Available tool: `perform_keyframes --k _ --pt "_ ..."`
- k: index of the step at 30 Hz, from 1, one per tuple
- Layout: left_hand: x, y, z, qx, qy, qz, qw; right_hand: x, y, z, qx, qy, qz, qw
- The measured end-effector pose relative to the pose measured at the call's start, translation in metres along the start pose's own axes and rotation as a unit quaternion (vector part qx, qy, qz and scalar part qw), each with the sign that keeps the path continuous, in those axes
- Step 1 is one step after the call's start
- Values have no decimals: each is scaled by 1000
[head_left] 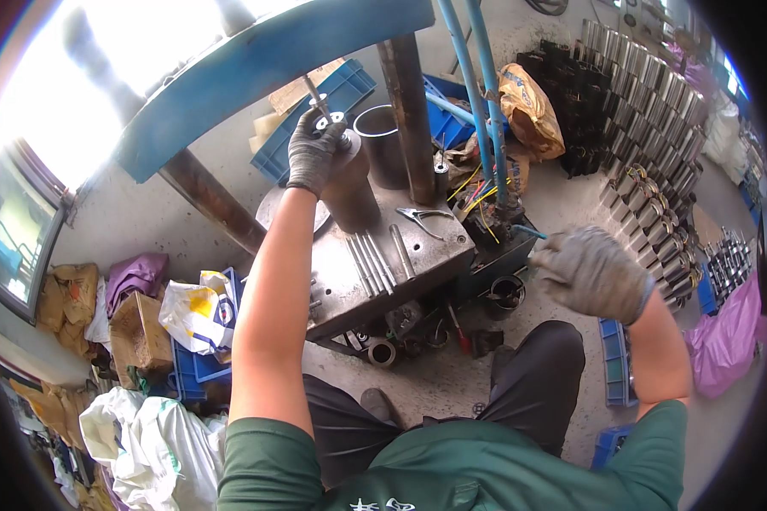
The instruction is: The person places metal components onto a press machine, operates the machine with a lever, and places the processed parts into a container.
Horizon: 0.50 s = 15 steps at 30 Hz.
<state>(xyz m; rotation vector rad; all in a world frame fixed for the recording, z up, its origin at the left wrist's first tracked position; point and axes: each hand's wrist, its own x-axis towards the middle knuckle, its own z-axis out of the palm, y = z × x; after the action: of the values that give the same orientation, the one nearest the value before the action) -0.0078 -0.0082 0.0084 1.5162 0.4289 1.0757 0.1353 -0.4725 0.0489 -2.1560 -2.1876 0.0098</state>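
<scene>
My left hand [314, 155], in a grey knit glove, closes round a shiny metal part with a thin shaft [319, 104] at the top of a brown steel cylinder [352, 198]. The fingers partly hide that part. The cylinder stands upright on a steel press table [439, 247], under a blue press beam [273, 72]. Off to the right, my gloved right hand [595, 271] is curled at the end of a blue lever [528, 231]. On the table lie several thin metal rods [371, 266], a thicker rod [402, 252] and locking pliers [426, 221].
Dark steel posts [407, 128] flank the cylinder, and a wide pipe [382, 146] stands behind it. Blue hoses [486, 94] rise beside coloured wires. Stacked metal cylinders [648, 94] line the right. Bags [158, 447] and boxes [141, 336] crowd the left.
</scene>
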Motion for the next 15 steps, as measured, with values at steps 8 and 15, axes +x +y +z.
perform_keyframes --k 8,15 --pt "1 -2 3 -38 2 -57 998 -40 43 -7 15 -198 142 970" --pt "8 -12 -1 22 26 -54 998 -57 30 15 48 -143 173 973"
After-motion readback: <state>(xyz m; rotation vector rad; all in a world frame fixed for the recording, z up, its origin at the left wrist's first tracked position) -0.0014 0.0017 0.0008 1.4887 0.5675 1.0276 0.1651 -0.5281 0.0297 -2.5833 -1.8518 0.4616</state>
